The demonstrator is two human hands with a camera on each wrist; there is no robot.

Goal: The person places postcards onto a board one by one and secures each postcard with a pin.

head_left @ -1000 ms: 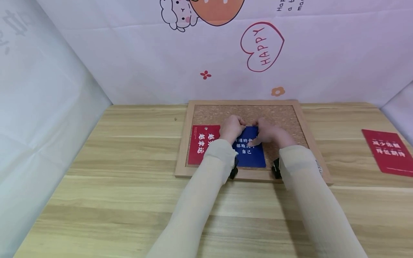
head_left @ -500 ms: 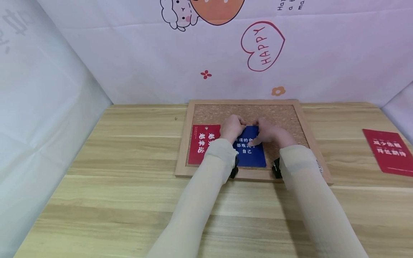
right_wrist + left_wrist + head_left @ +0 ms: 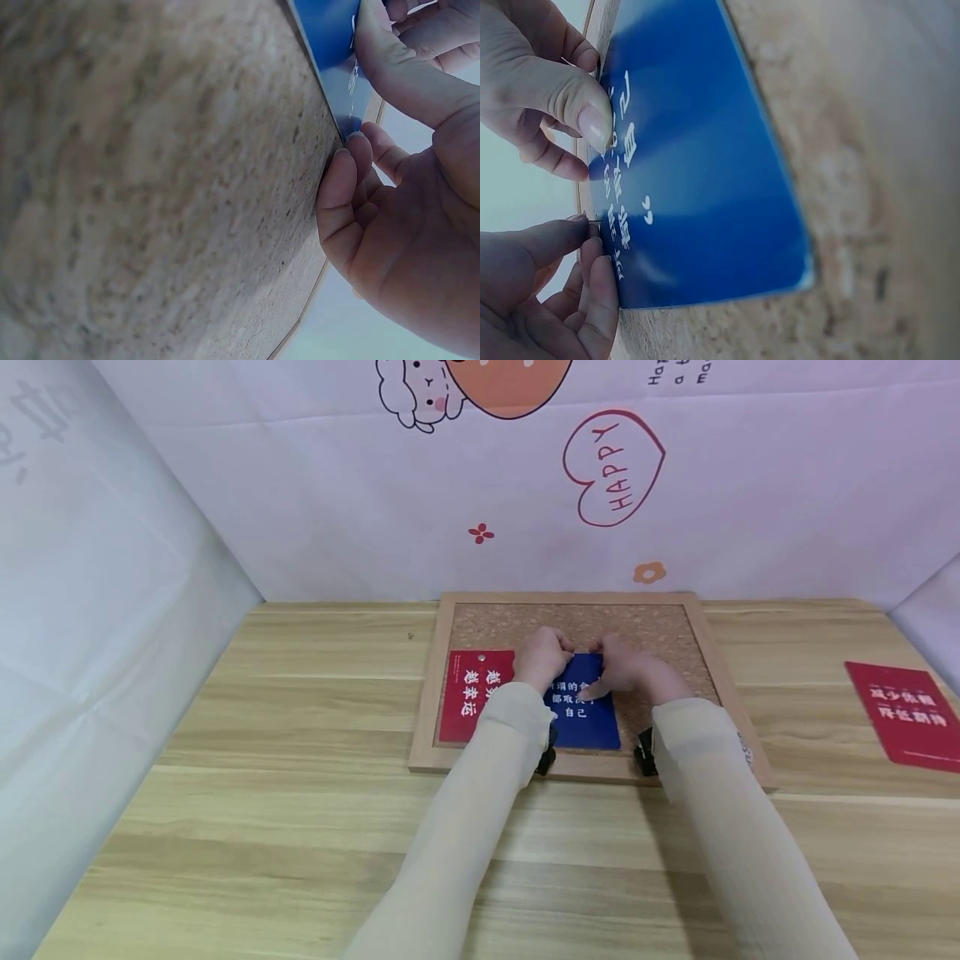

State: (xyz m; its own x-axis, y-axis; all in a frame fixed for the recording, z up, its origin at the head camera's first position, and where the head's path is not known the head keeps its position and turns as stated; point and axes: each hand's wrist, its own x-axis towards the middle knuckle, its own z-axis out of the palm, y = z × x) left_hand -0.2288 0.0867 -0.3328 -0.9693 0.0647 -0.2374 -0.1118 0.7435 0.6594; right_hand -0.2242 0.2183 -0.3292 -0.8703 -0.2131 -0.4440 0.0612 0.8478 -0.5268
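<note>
Both hands worked at the blue card's top edge

The blue card [image 3: 588, 731] lay on the framed corkboard [image 3: 510, 625], right of a red card [image 3: 468, 702]. The left hand [image 3: 542, 658] pinched a thin pin [image 3: 594, 222] at that edge. The right hand [image 3: 633, 672] was spread, thumb on the card's face, fingertips at its top right corner. A second red card [image 3: 907, 714] lay well apart, on the table [image 3: 262, 827].
</note>
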